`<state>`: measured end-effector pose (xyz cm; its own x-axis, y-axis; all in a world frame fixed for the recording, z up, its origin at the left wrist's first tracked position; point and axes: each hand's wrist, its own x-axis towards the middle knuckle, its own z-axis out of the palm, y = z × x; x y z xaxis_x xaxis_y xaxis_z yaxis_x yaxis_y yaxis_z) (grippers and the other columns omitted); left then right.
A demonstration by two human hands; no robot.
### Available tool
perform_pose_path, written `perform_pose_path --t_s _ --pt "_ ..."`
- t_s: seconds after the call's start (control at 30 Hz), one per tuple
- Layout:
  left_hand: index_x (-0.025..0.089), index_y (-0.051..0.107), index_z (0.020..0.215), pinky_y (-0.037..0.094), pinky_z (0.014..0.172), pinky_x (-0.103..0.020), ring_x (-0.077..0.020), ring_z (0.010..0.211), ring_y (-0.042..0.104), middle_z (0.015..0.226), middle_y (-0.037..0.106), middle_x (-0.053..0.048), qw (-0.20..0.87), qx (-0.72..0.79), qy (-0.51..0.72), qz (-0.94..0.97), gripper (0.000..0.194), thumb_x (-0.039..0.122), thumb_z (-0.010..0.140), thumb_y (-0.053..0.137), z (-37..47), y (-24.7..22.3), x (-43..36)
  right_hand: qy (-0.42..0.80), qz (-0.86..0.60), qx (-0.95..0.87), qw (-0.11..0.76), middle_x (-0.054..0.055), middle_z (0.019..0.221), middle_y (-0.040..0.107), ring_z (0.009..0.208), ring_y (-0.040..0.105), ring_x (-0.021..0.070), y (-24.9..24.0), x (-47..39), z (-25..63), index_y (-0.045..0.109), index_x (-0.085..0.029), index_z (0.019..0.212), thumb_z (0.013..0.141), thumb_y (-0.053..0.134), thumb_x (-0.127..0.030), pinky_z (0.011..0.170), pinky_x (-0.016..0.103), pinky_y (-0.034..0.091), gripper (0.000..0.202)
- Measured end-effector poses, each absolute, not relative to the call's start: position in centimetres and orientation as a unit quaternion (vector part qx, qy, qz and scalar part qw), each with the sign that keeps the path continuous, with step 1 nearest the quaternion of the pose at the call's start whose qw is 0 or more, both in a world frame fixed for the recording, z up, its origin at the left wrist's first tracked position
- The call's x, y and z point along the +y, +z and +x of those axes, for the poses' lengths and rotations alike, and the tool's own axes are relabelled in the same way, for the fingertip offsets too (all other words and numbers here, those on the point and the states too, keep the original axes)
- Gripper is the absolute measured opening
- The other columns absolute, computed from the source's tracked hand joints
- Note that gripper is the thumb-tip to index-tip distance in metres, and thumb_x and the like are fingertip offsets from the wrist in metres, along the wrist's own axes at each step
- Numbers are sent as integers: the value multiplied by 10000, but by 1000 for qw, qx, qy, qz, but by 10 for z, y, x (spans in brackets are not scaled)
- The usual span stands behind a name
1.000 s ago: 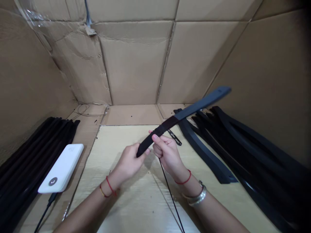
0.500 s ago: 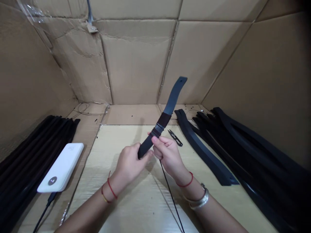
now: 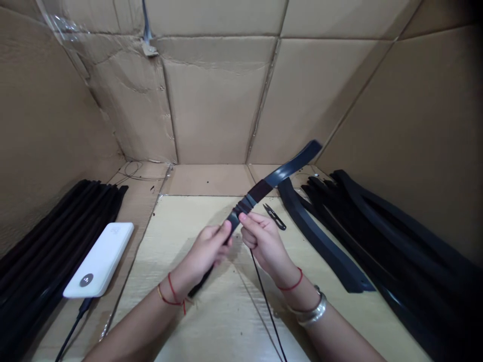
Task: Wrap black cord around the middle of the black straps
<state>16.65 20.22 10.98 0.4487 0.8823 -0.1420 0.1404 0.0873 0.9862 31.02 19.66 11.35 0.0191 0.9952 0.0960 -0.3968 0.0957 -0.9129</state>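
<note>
My left hand (image 3: 211, 244) is closed around the lower part of a curved black strip (image 3: 289, 171), which slants up to the right above the work surface. A dark brown band of wrapped cord (image 3: 260, 190) covers its middle, with looser turns just below. At those turns my right hand (image 3: 264, 236) is closed, pinching the black cord (image 3: 264, 289), which hangs from the fist toward the bottom edge. Some of the strip's lower end shows below my left wrist. Small black thread snips (image 3: 274, 216) lie beyond my right hand.
Several black curved strips (image 3: 324, 236) lie along the right side. On the left is a row of dark strips (image 3: 71, 236), with a white power bank (image 3: 100, 259) and its cable beside it. Cardboard walls (image 3: 219, 100) enclose the back and sides. Loose thin cord (image 3: 138, 171) lies back left.
The strip has turned, its upper end swinging right and down. My left hand has shifted its hold, its thumb now on top. My right hand stays at the cord turns.
</note>
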Motion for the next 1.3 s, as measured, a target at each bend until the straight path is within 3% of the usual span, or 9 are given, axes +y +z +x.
perform_pose_path --t_s 0.1,0.17,0.33,0.4,0.57,0.7,0.93,1.17,1.3 --pt "222 432 667 242 408 -243 -98 398 221 489 239 81 758 342 198 519 644 764 821 120 169 115 198 599 -342 -435 579 -121 476 209 417 107 37 118 193 315 728 -118 897 737 780 -381 392 219 57 313" --pt "223 437 707 268 434 -240 -103 408 272 493 289 76 762 344 206 509 604 763 820 189 170 115 197 572 -354 -444 591 -117 474 224 420 118 36 119 192 315 737 -112 952 742 780 -348 398 218 57 319" --pt "233 464 809 232 537 -262 -151 541 419 626 450 28 306 515 374 707 272 480 811 578 168 106 199 577 -344 -413 615 -119 485 186 424 105 38 116 194 311 739 -126 892 755 769 -302 399 219 65 225" --pt "227 458 753 206 538 -268 -146 532 393 601 428 31 259 524 370 722 251 436 829 575 167 105 200 594 -336 -413 603 -118 497 177 430 96 39 116 195 312 732 -127 865 752 773 -297 400 220 62 208" --pt "213 403 641 175 416 -221 -74 407 238 494 311 83 672 327 323 580 413 542 830 565 167 111 196 621 -302 -445 570 -123 490 198 426 94 44 119 194 317 708 -141 931 757 767 -365 399 219 58 290" --pt "223 352 615 107 303 -189 -53 327 107 415 223 112 923 137 143 329 457 593 835 509 165 113 193 580 -333 -478 569 -108 476 235 413 131 40 120 193 316 605 -150 650 809 721 -352 386 215 69 282" --pt "149 561 787 454 500 -218 -109 474 516 549 539 -8 821 311 301 373 512 596 917 347 168 113 200 557 -372 -495 553 -88 446 348 374 167 33 120 192 306 598 -145 604 757 744 -400 357 208 89 332" --pt "170 478 674 139 341 -159 -40 358 160 460 273 92 874 232 241 351 563 645 905 281 165 111 205 473 -393 -583 531 -16 474 541 407 358 73 122 190 308 661 -145 614 843 651 -417 417 216 285 355" --pt "196 396 585 87 327 -173 -37 349 110 430 200 103 860 244 219 392 645 772 831 240 165 109 201 354 -390 -672 522 -1 469 579 437 435 106 125 187 312 631 -177 550 884 590 -426 464 240 329 418"
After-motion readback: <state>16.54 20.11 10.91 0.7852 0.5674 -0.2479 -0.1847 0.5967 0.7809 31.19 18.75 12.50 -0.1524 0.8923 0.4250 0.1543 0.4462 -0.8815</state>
